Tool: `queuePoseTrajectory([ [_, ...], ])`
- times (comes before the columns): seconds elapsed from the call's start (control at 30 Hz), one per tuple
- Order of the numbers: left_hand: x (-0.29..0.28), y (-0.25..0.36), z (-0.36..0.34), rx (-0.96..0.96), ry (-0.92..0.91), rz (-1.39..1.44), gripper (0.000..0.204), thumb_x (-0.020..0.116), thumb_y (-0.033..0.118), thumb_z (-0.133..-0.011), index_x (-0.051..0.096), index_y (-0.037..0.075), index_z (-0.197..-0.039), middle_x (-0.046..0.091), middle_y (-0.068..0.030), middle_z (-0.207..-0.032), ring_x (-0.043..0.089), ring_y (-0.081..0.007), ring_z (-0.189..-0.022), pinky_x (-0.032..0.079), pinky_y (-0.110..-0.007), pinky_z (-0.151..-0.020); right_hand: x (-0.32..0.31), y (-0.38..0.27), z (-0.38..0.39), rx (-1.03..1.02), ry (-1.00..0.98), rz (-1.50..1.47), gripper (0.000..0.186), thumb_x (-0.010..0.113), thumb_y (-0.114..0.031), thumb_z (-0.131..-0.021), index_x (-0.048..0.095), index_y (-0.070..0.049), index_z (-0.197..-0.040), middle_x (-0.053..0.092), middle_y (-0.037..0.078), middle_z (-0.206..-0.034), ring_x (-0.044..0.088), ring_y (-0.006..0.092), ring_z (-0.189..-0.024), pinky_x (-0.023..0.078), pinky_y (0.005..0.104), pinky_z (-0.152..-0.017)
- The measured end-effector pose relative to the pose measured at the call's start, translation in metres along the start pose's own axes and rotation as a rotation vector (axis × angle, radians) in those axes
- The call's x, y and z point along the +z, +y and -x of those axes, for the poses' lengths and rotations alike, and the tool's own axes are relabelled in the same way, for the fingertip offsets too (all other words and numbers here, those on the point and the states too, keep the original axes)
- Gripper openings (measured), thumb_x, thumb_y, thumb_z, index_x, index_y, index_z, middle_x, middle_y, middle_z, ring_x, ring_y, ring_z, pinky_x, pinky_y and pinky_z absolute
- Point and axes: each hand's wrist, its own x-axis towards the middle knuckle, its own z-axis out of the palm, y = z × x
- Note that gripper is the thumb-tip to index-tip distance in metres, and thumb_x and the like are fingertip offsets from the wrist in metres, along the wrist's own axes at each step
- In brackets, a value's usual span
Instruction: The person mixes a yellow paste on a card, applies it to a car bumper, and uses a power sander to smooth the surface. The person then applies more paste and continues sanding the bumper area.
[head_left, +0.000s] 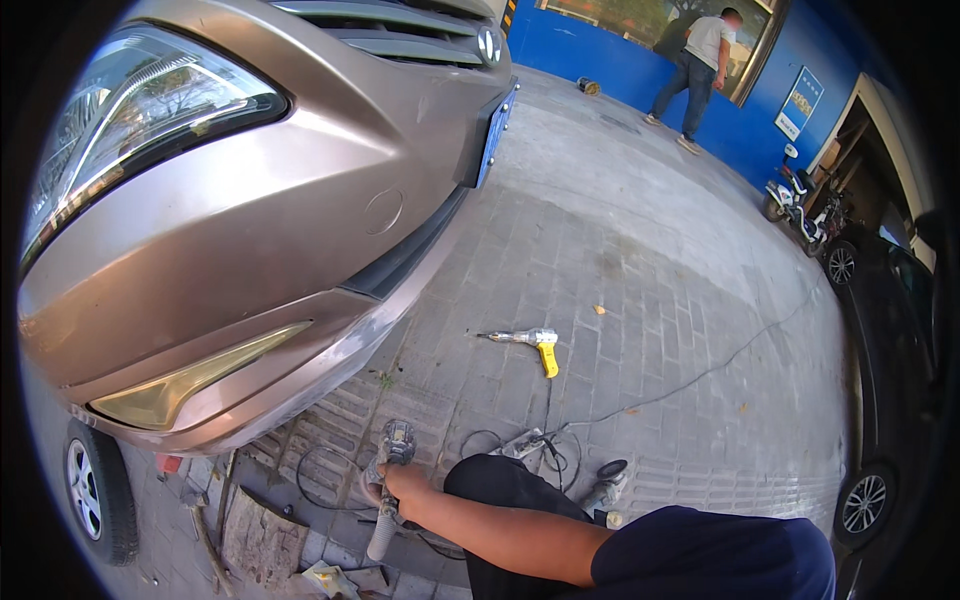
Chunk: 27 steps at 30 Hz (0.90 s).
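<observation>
My right hand (403, 482) is closed around a worn, dusty hand-held power tool (396, 440), which looks like an angle grinder or sander. A pale ribbed tube or handle (382, 537) points down below the hand. My left hand is out of view. The tool is below and apart from the lower edge of a bronze car's front bumper (330, 200). Farther right, a hot-air gun (545, 350) with a yellow grip and metal nozzle lies on the paving. Beside my dark-trousered knee (510, 487) is another grey power tool (606, 487).
A power strip (520, 443) and looping black cables lie beyond my knee. A front wheel (100, 492), a bark-like slab (262, 540) and a stick (208, 545) are lower left. At right stands a dark car (890, 370); a person (695, 75) and a scooter (790, 195) are farther off.
</observation>
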Motion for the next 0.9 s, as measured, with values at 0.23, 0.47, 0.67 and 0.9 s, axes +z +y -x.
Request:
queuePoseTrajectory([
  [0.23,-0.033,0.018,0.001,0.013,0.096,0.125,0.03,0.058,0.028,-0.111,0.073,0.011,-0.13,0.075,-0.0028,-0.106,0.065,-0.0157,-0.086,0.051,-0.029,-0.066,0.026,0.02,0.005,-0.066,0.015,-0.101,0.017,0.072,-0.015,-0.103,0.067,0.002,-0.105,0.073,0.014,-0.085,0.072,0.0255,-0.066,0.052,0.0419,-0.05],
  [0.47,-0.002,0.139,0.072,0.114,-0.117,-0.277,0.055,0.042,0.021,-0.115,0.044,0.002,-0.166,0.056,-0.0204,-0.162,0.053,-0.0341,-0.152,0.057,-0.045,-0.104,0.018,0.051,-0.058,-0.274,0.064,0.216,0.032,0.068,-0.026,-0.098,0.07,0.0,-0.08,0.073,0.014,-0.075,0.068,0.0299,-0.06,0.048,0.0485,-0.056],
  [0.67,0.083,0.301,0.216,0.546,-0.193,-0.625,0.051,0.065,0.002,-0.103,0.058,-0.01,-0.152,0.068,-0.0209,-0.142,0.071,-0.0293,-0.118,0.06,-0.037,-0.086,0.015,0.042,-0.06,-0.261,0.129,0.292,0.044,0.068,-0.028,-0.093,0.069,-0.003,-0.057,0.068,0.017,-0.062,0.067,0.0338,-0.058,0.052,0.0497,-0.061],
  [0.9,0.177,0.313,0.347,0.644,-0.461,-0.158,0.046,0.074,-0.001,-0.097,0.065,-0.013,-0.141,0.072,-0.0145,-0.125,0.068,-0.023,-0.108,0.056,-0.035,-0.091,-0.007,0.025,-0.037,-0.346,-0.04,0.418,0.043,0.068,-0.028,-0.097,0.068,-0.002,-0.062,0.07,0.015,-0.064,0.07,0.0301,-0.06,0.053,0.0475,-0.059],
])
